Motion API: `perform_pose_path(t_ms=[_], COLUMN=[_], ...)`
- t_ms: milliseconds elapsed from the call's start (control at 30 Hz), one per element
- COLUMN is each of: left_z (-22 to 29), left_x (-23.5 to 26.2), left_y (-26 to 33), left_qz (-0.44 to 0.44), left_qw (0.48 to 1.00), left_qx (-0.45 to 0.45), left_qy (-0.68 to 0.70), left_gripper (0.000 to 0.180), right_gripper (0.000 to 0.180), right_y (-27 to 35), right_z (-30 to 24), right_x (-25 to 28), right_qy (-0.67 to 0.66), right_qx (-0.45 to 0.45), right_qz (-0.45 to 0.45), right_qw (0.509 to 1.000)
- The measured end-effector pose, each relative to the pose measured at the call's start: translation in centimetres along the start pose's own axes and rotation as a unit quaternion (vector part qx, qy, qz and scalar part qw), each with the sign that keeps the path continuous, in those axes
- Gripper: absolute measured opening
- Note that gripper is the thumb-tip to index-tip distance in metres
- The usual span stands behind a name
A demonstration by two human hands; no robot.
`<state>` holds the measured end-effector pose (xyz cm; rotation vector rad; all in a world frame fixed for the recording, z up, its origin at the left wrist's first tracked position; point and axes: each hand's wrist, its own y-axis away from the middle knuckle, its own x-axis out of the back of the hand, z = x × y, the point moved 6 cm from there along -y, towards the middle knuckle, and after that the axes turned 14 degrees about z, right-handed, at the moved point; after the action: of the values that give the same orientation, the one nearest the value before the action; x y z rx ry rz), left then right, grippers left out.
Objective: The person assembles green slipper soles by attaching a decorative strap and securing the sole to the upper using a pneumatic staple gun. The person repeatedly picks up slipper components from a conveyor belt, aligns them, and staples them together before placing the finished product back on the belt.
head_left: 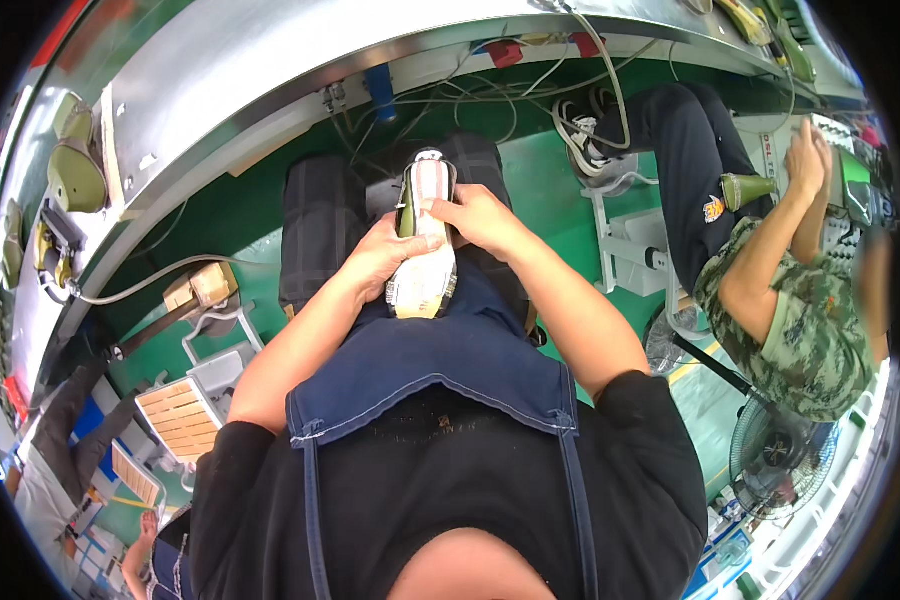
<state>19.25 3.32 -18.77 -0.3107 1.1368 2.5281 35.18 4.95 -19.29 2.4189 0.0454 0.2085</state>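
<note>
A shoe upper (422, 272) lies bottom up over my lap, its underside pale and whitish with a pinkish strip at the far end. Green material shows along its left side. My left hand (386, 256) grips the left edge, thumb laid across the pale underside. On the opposite side my right hand (482, 220) holds it, with the thumb pressed on the underside near the middle. The fingers beneath the shoe are mostly hidden.
A metal workbench (200, 75) curves across the front, with green shoe uppers (77, 178) at its left. A hand tool (55, 250) hangs there on a hose. A co-worker (795, 310) sits at right, near a fan (782, 450). Cables (490, 100) hang under the bench.
</note>
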Motion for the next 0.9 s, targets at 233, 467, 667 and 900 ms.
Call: perform_pose_path(t_ms=[233, 467, 667, 900], left_z=[-1.1, 0.0, -0.1, 0.2], left_x=[1.1, 0.2, 0.6, 1.8], left_y=[1.0, 2.3, 1.4, 1.3], left_qz=[0.021, 0.005, 0.017, 0.020], left_qw=[0.999, 1.000, 1.000, 1.000], left_qx=[0.045, 0.003, 0.002, 0.003], left_qy=[-0.004, -0.021, -0.002, -0.012], left_gripper=[0.068, 0.069, 0.069, 0.075], right_gripper=[0.061, 0.071, 0.061, 0.059], right_y=[1.8, 2.2, 1.6, 1.3], right_z=[0.9, 1.8, 1.0, 0.9], right_x=[-2.4, -3.1, -3.1, -3.4], right_qy=[-0.067, -0.074, -0.039, -0.013], right_qx=[-0.089, -0.139, -0.081, -0.069], right_qz=[-0.123, -0.165, -0.114, -0.096], right_qw=[0.986, 0.974, 0.989, 0.993])
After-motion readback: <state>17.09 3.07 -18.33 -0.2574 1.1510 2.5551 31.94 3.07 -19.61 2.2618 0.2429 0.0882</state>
